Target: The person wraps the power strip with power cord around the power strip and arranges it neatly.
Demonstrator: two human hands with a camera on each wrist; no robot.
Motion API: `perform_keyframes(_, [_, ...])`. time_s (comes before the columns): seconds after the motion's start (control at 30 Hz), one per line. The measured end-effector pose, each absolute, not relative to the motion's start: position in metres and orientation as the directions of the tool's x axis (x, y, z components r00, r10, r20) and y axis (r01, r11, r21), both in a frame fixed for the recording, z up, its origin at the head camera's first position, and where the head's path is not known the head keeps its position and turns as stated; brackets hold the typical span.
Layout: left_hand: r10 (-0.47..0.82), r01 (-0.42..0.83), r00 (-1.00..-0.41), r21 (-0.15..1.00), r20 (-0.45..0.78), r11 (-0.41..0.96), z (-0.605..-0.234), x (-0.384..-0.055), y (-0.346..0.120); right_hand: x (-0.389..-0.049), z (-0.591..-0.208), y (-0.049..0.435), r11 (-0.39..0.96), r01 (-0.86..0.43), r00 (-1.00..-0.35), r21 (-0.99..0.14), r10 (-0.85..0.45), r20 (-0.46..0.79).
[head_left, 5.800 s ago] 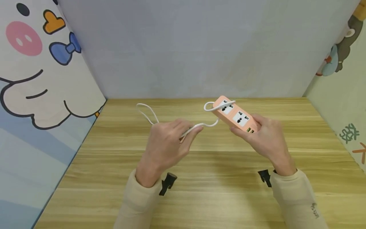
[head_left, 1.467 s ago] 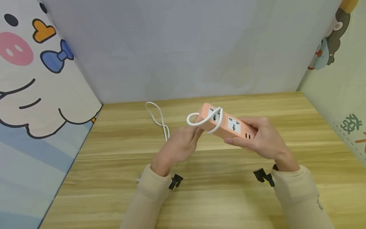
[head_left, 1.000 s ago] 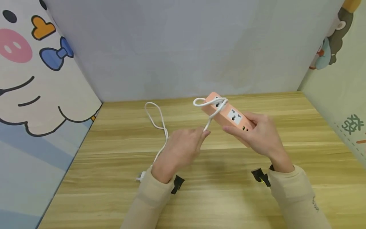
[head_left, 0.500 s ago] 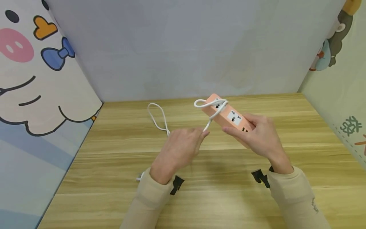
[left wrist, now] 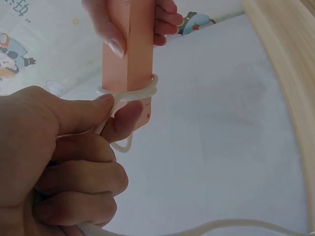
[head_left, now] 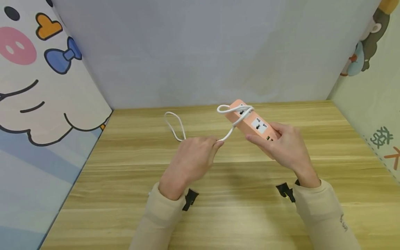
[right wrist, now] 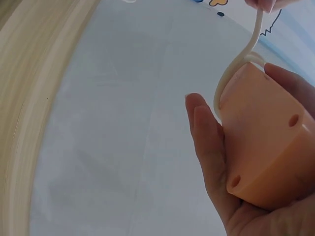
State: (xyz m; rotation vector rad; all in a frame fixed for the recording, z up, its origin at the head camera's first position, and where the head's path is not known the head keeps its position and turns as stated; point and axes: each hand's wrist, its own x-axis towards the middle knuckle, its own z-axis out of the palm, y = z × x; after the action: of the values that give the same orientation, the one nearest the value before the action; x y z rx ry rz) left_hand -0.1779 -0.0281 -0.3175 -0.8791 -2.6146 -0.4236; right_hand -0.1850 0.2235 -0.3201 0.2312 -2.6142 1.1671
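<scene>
The person's right hand [head_left: 289,147] grips the near end of a power strip [head_left: 250,121], thumb on one side and fingers on the other, while the left hand [head_left: 192,156] pinches a cord [head_left: 231,131] between thumb and forefinger, its other three fingers curled in. The strip is held above the tabletop between the two hands, tilted so that its far end points up and to the left. It is one long peach-coloured block with rounded corners; its top carries two white sockets [head_left: 259,125] with dark holes and, beside the right thumb, two small dark slots [head_left: 268,138]. The one cord is white and smooth: it is wound round the far end, crosses the first socket, and bulges in a loop off the left side. Another narrow loop shows beyond the left hand, near the table's far edge. Two cream sleeves [head_left: 322,211] follow the wrists. The pale, grained wooden tabletop [head_left: 237,215] spreads well out to both sides of the arms. Its far edge meets a grey wall [head_left: 200,52], and two cartoon-printed panels, left [head_left: 18,125] and right [head_left: 353,100], bound its sides.
</scene>
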Motion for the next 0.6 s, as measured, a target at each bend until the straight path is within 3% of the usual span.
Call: perform_keyframes(0.6, [0.466, 0.596, -0.77, 0.23, 0.436, 0.77, -0.311, -0.175, -0.043, -0.187, -0.323, 0.223, 0.694, -0.207, -0.957, -0.689, 0.001, 0.289])
